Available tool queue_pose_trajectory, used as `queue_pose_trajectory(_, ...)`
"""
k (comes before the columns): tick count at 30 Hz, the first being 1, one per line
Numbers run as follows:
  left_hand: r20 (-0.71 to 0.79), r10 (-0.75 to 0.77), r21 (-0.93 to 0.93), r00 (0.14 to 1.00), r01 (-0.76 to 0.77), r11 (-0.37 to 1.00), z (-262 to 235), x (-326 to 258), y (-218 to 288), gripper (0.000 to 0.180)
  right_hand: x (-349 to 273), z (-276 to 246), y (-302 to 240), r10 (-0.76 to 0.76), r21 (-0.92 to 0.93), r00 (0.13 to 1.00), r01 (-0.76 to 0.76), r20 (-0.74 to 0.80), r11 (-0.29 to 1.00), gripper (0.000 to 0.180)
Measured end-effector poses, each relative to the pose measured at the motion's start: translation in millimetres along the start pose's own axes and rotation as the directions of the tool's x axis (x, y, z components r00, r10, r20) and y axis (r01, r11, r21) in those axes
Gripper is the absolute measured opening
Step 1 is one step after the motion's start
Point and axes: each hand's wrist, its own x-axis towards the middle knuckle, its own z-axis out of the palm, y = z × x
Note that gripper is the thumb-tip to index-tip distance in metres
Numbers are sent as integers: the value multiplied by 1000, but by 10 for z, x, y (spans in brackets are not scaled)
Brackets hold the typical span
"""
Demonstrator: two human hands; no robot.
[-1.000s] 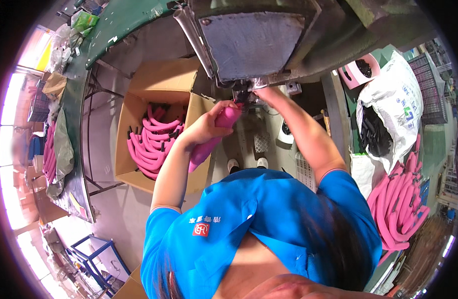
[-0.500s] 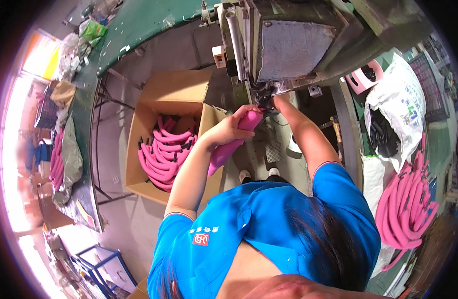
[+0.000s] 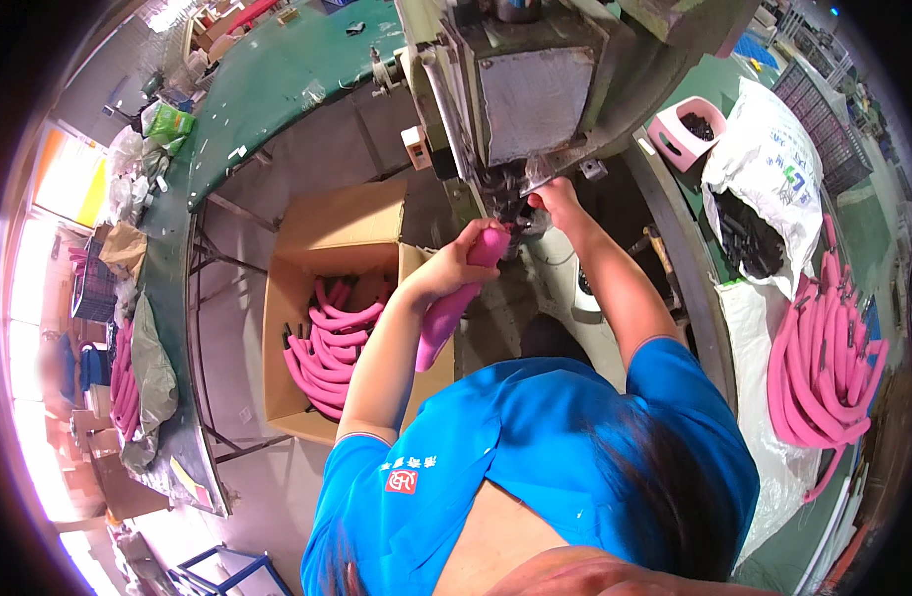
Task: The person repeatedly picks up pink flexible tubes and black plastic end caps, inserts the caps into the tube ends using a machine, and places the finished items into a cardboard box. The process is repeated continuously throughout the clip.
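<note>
My left hand (image 3: 454, 266) is wrapped round a thick pink foam-covered tube (image 3: 441, 328). The tube slants up, with its far end against the dark working head (image 3: 503, 189) of a large grey-green machine (image 3: 535, 99). Just right of that head is my right hand (image 3: 560, 204), its fingers curled in. Whatever those fingers hold, if anything, is too small or hidden to make out. Left of my left forearm, an open cardboard box (image 3: 277, 368) holds several curved pink foam tubes (image 3: 327, 363) with dark ends.
At right, a white sack (image 3: 769, 149) of black parts (image 3: 744, 238) stands near a pink bin (image 3: 679, 134) and a pile of pink tubes (image 3: 823, 368). Green tabletops (image 3: 277, 84) stretch across the far left. A metal table edge (image 3: 694, 288) runs beside my right arm.
The whole view has shifted, so the machine appears further left. My right hand has come away to the right of the machine head. My left hand still grips the pink tube.
</note>
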Motion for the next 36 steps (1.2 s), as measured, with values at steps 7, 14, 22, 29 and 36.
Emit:
queue_pose_trajectory(7,27,19,5,999,-19,1000,-30,22,-18,64,-269,-231,-43,11,507,986,-95,165,857,14)
queue_pose_trajectory(14,89,-29,-106,996,38,994,-139,-41,321,67,-718,-302,-368,-79,635,951,-138,301,760,18)
queue_pose_trajectory(22,274,79,-42,958,-70,997,9,-691,60,63,-893,-274,-549,-89,519,955,-75,283,851,17)
queue_pose_trajectory(29,57,-272,-228,960,278,933,149,-1521,-344,69,-529,-164,-51,-64,-699,969,218,240,681,14)
queue_pose_trajectory(36,-4,-412,-507,911,353,786,430,-1765,-320,69,-405,50,377,-320,-900,884,406,341,162,12)
